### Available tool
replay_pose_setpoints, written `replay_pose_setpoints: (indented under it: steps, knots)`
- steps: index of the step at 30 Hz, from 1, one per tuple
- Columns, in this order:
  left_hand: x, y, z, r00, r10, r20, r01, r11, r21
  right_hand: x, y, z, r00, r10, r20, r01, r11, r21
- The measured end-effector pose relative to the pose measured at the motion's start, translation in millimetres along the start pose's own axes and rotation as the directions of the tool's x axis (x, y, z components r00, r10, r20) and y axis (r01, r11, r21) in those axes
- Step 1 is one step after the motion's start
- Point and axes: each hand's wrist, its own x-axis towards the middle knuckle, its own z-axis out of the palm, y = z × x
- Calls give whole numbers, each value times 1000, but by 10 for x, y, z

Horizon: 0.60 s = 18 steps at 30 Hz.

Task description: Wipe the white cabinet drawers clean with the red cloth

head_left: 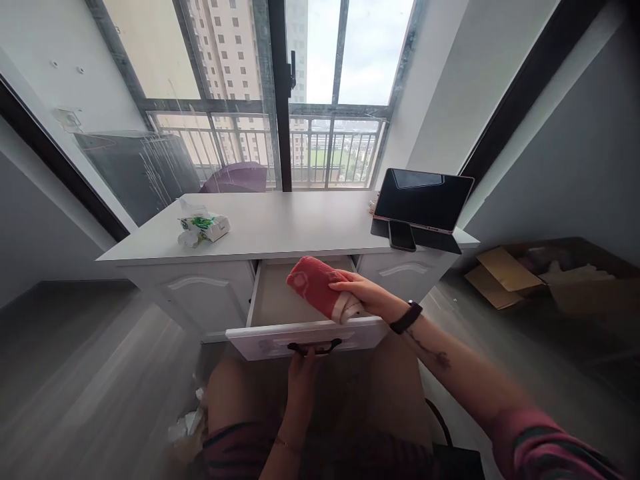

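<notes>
A folded red towel [313, 283] with a whitish end is gripped in my right hand [370, 293], fingers on top of it. It hangs tilted over the pulled-out drawer [270, 293] of the white desk [280, 223]. Below the drawer front, my left hand [305, 367] has its fingers hooked at the dark handle [325, 347]. What shows of the drawer's inside is a bare pale bottom; the towel and right hand cover the rest.
On the desktop stand a tissue pack [205, 227] at left and a tablet [423, 200] with a phone [401, 235] at right. An opened cardboard box [515, 273] sits on the floor at right. Crumpled white scraps [185, 427] lie by my left leg.
</notes>
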Motion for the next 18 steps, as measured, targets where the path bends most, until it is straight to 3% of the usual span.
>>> replay_pose_setpoints:
  steps: [2,5,7,9,11,13,15,18]
  knots:
    - [-3,-2,-2,999,-3,-36,3,1000,9,346,105,16,999,-6,52,20,958,-288]
    - [-5,-11,-8,998,-3,-66,3,1000,-9,719,362,78,994,-47,100,103,725,-681]
    - [3,-20,-22,998,0,-64,-1,1000,-21,848,524,142,966,-84,243,250,520,-817]
    - [18,-32,-47,999,-3,-46,2,1000,-22,902,641,207,911,4,413,378,398,-836]
    - [39,-49,-77,999,-16,-30,15,1000,-25,923,710,263,850,146,506,417,401,-816]
    - [67,-75,-106,999,-33,-31,32,999,-38,946,748,313,817,236,526,384,456,-802]
    - [100,-111,-129,998,-42,-53,40,998,-50,986,780,368,818,274,506,313,525,-791]
    - [144,-157,-149,996,-28,-82,25,999,-45,1064,861,464,857,301,417,156,620,-769]
